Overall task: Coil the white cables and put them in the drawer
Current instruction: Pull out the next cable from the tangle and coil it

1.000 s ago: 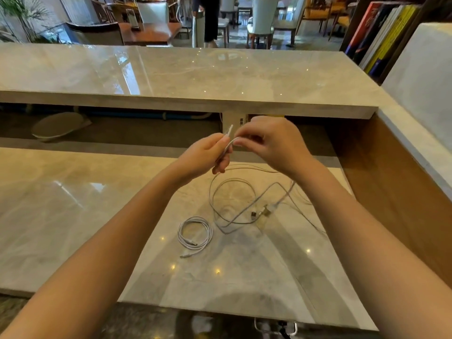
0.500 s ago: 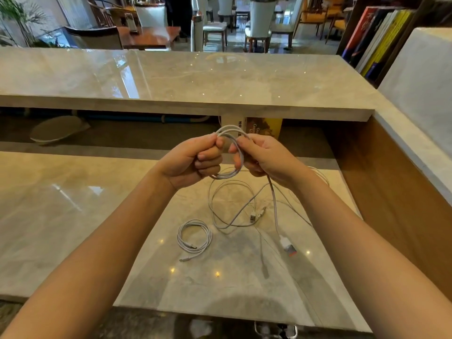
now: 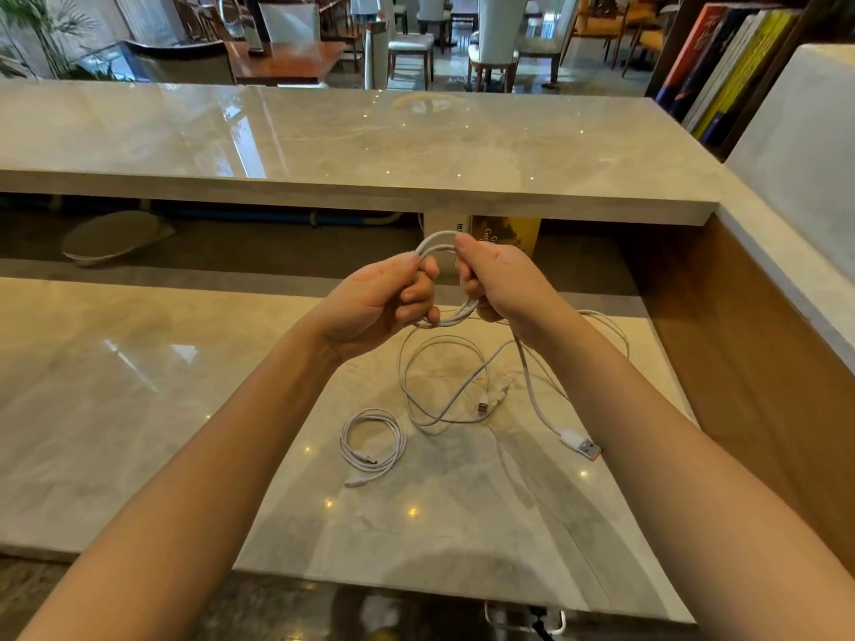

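Note:
Both hands hold a white cable wound into a small loop [image 3: 439, 245] above the marble desk [image 3: 139, 386]. My left hand [image 3: 384, 298] grips the loop's left side and my right hand [image 3: 499, 284] grips its right side. The cable's free end hangs down from my right hand, and its orange-tipped USB plug [image 3: 584, 447] dangles just above the desk. A finished coil of white cable [image 3: 372, 444] lies on the desk below my left wrist. Another white cable [image 3: 444, 386] lies loose and tangled under my hands. No drawer is in view.
A raised marble counter [image 3: 370, 145] runs across behind the desk, with a wooden side panel [image 3: 740, 363] at the right. A yellow-and-white box [image 3: 504, 233] stands under the counter behind my hands. Books [image 3: 721, 62] stand at the far right. A cable and plug [image 3: 527, 622] hang below the near edge.
A second ago I only pinched the cable's end between both hands. Since then I have wound it into loops, and the USB plug has lifted off the desk and swung right.

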### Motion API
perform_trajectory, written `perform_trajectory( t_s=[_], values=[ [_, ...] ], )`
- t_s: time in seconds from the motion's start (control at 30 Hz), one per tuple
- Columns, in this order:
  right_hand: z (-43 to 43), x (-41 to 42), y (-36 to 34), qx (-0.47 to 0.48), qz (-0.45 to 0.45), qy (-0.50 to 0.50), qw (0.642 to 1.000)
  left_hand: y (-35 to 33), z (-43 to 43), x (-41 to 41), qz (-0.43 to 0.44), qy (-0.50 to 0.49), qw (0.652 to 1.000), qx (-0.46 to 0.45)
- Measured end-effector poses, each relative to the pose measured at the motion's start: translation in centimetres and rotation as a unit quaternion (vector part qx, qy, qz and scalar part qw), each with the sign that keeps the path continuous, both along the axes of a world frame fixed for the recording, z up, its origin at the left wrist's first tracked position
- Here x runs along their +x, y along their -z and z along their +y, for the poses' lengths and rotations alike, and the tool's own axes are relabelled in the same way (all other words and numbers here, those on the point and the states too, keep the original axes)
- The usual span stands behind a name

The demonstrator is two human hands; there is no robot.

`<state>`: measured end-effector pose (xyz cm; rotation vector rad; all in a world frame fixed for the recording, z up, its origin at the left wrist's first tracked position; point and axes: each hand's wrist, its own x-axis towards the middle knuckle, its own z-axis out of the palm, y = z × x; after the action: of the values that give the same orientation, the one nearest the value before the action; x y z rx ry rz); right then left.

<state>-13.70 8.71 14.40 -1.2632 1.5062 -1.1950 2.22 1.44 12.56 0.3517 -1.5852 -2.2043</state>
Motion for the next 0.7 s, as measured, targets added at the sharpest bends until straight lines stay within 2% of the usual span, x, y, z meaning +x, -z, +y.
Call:
perform_trajectory(
  t_s=[0.13,0.27,0.4,0.47,0.6,0.7],
  values=[
    [0.0,-0.2,0.0,-0.018,-0.115,-0.024,0.993,-0.1,0.9,-0.5,0.071,-0.039,0.992,0.092],
    [0.4,-0.7,0.3,0.039,-0.147,-0.107,0.983,0.0,1.3,-0.8,0.124,-0.045,0.970,0.204],
    [0.7,-0.1,0.3,0.043,0.010,-0.075,0.996,0.4,1.6,-0.8,0.084,-0.082,0.970,0.211],
    [0.5,0.4,0.4,0.025,0.049,-0.058,0.997,0.5,1.6,-0.6,0.068,-0.097,0.972,0.202],
    [0.3,0.4,0.2,0.008,-0.022,-0.085,0.996,0.3,1.3,0.2,0.049,-0.107,0.974,0.195],
    [-0.3,0.3,0.2,0.029,-0.080,-0.114,0.990,0.1,1.1,0.8,0.027,-0.114,0.973,0.198]
  ],
)
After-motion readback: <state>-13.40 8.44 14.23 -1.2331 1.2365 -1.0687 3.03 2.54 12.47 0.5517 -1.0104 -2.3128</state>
